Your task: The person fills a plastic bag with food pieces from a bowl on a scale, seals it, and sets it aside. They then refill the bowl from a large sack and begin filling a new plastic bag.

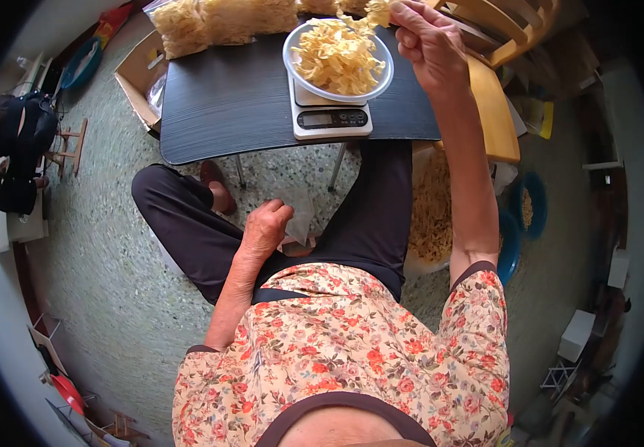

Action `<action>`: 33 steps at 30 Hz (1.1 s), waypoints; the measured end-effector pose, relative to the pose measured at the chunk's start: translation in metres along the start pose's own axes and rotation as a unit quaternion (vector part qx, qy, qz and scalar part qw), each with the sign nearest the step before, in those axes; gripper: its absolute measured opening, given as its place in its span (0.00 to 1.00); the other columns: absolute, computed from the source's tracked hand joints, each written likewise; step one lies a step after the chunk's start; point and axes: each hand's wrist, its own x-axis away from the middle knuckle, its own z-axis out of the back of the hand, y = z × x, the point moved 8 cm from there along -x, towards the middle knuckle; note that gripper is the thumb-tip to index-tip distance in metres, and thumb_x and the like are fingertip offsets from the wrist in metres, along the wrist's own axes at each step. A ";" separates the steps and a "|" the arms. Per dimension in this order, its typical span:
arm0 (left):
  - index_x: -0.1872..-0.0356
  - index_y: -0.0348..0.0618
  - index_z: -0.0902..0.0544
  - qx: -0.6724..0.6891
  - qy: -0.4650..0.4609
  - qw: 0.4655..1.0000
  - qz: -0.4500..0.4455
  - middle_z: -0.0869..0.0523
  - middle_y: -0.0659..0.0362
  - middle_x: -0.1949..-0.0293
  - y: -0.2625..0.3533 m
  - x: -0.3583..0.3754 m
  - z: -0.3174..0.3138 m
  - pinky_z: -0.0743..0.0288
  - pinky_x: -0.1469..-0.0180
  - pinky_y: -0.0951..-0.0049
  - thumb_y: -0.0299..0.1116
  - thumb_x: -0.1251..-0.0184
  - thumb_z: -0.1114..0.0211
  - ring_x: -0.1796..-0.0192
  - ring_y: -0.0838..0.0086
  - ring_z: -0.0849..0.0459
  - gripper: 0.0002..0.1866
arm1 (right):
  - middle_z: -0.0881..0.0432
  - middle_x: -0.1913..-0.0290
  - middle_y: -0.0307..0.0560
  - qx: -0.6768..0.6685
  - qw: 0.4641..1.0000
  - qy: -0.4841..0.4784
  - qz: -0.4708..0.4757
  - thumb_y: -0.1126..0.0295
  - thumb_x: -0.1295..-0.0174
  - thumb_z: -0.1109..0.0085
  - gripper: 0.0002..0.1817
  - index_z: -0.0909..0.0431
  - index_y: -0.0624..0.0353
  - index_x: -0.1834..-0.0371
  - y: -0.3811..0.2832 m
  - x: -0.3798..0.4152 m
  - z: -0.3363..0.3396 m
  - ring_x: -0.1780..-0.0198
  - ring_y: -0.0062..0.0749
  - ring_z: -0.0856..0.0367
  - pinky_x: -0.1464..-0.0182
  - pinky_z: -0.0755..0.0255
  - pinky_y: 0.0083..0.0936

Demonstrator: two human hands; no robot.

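Note:
My right hand [434, 46] is raised over the far right of the table, fingers pinched on a pale yellow dried flake [378, 11]. Just left of it, a clear plastic bowl [290, 65] heaped with similar curled dried flakes [337, 56] rests on a white kitchen scale [332, 132]. The digits on the scale's display are too faint to read. Low over my lap, my left hand [266, 226] is closed on the edge of a clear plastic bag [301, 216], which hangs between my knees. Its fingertips are partly hidden.
Filled clear bags of flakes [225, 21] line the far edge of the dark table [225, 104]. A cardboard box [134, 80] stands at its left. To the right are a wooden chair [493, 112], a large bag of flakes [431, 208] and blue basins [536, 205]. Someone bends at far left.

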 end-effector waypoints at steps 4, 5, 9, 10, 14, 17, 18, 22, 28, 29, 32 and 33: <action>0.67 0.43 0.16 0.028 0.010 0.999 0.015 0.19 0.53 0.70 -0.001 -0.002 0.003 0.21 0.63 0.56 0.22 0.38 0.32 0.63 0.54 0.15 0.03 | 0.13 0.70 0.34 0.044 0.999 -0.007 -0.024 0.64 0.36 0.23 0.12 0.12 0.59 0.56 0.007 -0.012 -0.017 0.79 0.04 0.32 0.80 0.44 0.07; 0.67 0.43 0.16 0.040 0.010 0.999 0.019 0.19 0.53 0.70 -0.001 -0.002 0.003 0.21 0.63 0.56 0.22 0.38 0.32 0.64 0.53 0.15 0.03 | 0.13 0.70 0.34 0.046 0.999 -0.012 -0.024 0.64 0.36 0.23 0.12 0.12 0.59 0.56 0.008 -0.014 -0.019 0.79 0.04 0.32 0.80 0.44 0.07; 0.66 0.44 0.17 0.055 0.014 0.998 0.030 0.20 0.54 0.69 0.000 -0.002 0.004 0.19 0.61 0.56 0.23 0.42 0.32 0.62 0.54 0.14 0.05 | 0.11 0.68 0.37 0.145 0.988 -0.008 -0.046 0.62 0.34 0.26 0.12 0.10 0.61 0.61 0.016 -0.014 -0.010 0.70 0.15 0.21 0.66 0.27 0.18; 0.67 0.44 0.18 0.063 0.010 0.998 0.029 0.20 0.54 0.69 0.001 -0.003 0.004 0.19 0.61 0.56 0.23 0.41 0.31 0.62 0.54 0.15 0.04 | 0.11 0.68 0.37 0.162 0.986 -0.001 -0.036 0.61 0.34 0.26 0.12 0.10 0.61 0.61 0.015 -0.014 -0.004 0.70 0.15 0.20 0.66 0.27 0.18; 0.67 0.44 0.18 0.073 0.009 0.997 0.022 0.20 0.53 0.68 0.006 -0.006 0.009 0.20 0.61 0.55 0.24 0.40 0.30 0.62 0.53 0.15 0.04 | 0.11 0.65 0.39 0.176 0.982 0.060 0.016 0.62 0.31 0.29 0.13 0.11 0.63 0.57 0.002 -0.003 0.008 0.65 0.15 0.18 0.63 0.26 0.16; 0.66 0.44 0.17 0.075 0.059 0.995 0.010 0.21 0.54 0.69 0.010 -0.010 0.022 0.21 0.62 0.56 0.25 0.40 0.29 0.62 0.54 0.16 0.05 | 0.11 0.62 0.39 0.149 0.984 0.071 0.067 0.63 0.29 0.31 0.13 0.12 0.64 0.55 -0.003 0.021 0.014 0.65 0.14 0.19 0.63 0.28 0.14; 0.66 0.44 0.17 0.076 0.053 0.996 0.015 0.21 0.54 0.69 0.011 -0.012 0.025 0.21 0.62 0.56 0.25 0.40 0.29 0.62 0.54 0.16 0.05 | 0.11 0.63 0.38 0.128 0.986 0.082 0.068 0.64 0.29 0.31 0.12 0.12 0.63 0.55 -0.003 0.034 0.014 0.65 0.13 0.20 0.64 0.28 0.13; 0.64 0.41 0.15 0.064 0.105 0.992 -0.018 0.19 0.56 0.69 0.030 -0.025 0.062 0.23 0.64 0.62 0.20 0.41 0.27 0.64 0.59 0.17 0.06 | 0.12 0.65 0.33 0.129 0.988 0.078 0.027 0.67 0.30 0.30 0.10 0.12 0.62 0.55 0.002 0.097 0.003 0.67 0.11 0.22 0.64 0.29 0.12; 0.61 0.40 0.15 0.000 0.083 0.994 -0.068 0.19 0.56 0.67 0.063 -0.035 0.091 0.21 0.61 0.62 0.18 0.45 0.30 0.62 0.61 0.17 0.11 | 0.13 0.58 0.41 0.210 0.974 -0.068 -0.049 0.65 0.39 0.24 0.17 0.14 0.61 0.50 0.055 0.184 -0.061 0.66 0.20 0.20 0.61 0.22 0.20; 0.60 0.40 0.15 -0.030 0.069 0.993 -0.088 0.19 0.57 0.66 0.070 -0.036 0.089 0.20 0.60 0.63 0.18 0.48 0.31 0.61 0.61 0.16 0.13 | 0.14 0.56 0.44 0.243 0.967 -0.064 -0.037 0.64 0.42 0.22 0.22 0.15 0.61 0.47 0.060 0.192 -0.069 0.65 0.22 0.19 0.60 0.20 0.22; 0.59 0.40 0.16 -0.053 0.042 0.990 -0.124 0.19 0.57 0.64 0.085 -0.034 0.084 0.19 0.57 0.63 0.19 0.53 0.32 0.58 0.61 0.16 0.16 | 0.14 0.55 0.46 0.319 0.942 -0.083 -0.057 0.59 0.46 0.21 0.28 0.16 0.58 0.44 0.084 0.205 -0.080 0.67 0.29 0.17 0.60 0.19 0.28; 0.59 0.40 0.16 -0.054 0.040 0.990 -0.125 0.19 0.57 0.64 0.088 -0.033 0.083 0.19 0.57 0.63 0.19 0.53 0.32 0.58 0.61 0.16 0.16 | 0.13 0.57 0.45 0.327 0.938 -0.091 -0.072 0.59 0.46 0.21 0.26 0.15 0.57 0.45 0.089 0.208 -0.081 0.68 0.29 0.16 0.60 0.19 0.28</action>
